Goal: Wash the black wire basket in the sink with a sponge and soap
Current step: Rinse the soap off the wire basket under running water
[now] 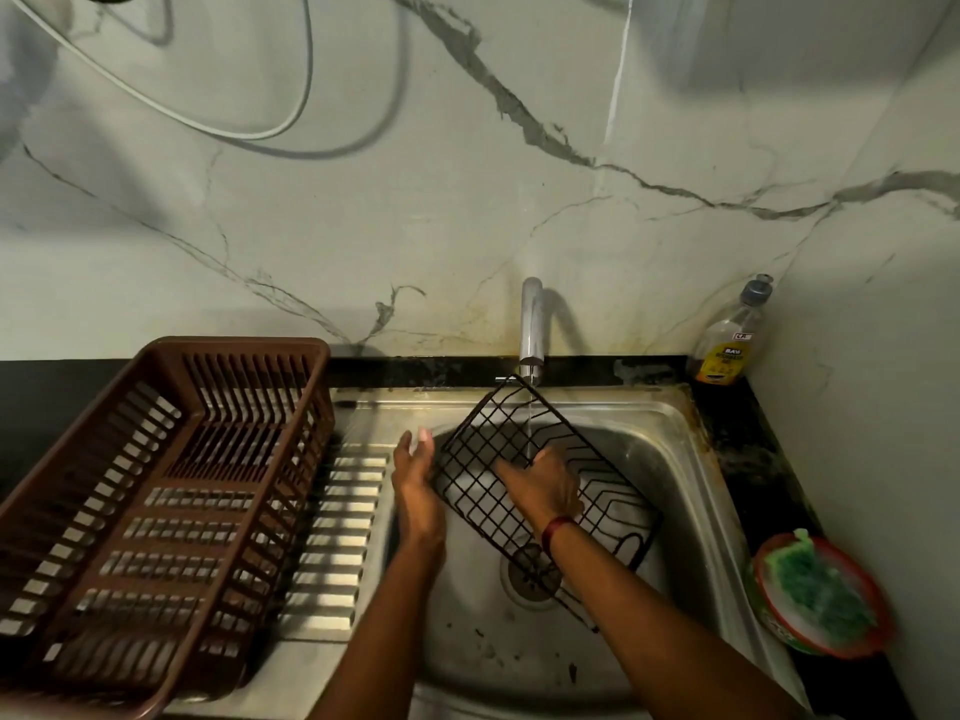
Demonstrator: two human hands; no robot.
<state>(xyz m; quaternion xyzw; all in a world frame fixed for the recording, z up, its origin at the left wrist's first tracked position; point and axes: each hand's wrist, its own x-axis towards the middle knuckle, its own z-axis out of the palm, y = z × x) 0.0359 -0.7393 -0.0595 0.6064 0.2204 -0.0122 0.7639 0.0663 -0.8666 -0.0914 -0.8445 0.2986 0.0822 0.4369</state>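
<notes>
Left hand flat-fingered against, right hand seemingly curled on, black wire basket under the tap; sponge untouched, scrubbing remains.

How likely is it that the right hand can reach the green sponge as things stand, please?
Probably yes: nothing stands between the right hand on the black wire basket and the green sponge in its dish.

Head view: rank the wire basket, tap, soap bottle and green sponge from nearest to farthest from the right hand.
1. The wire basket: touching the right hand, centre.
2. The tap: straight behind the hand, at the back wall.
3. The soap bottle, back right corner, and the sponge, front right: both clearly farther than the tap, but too close to call between them.
</notes>
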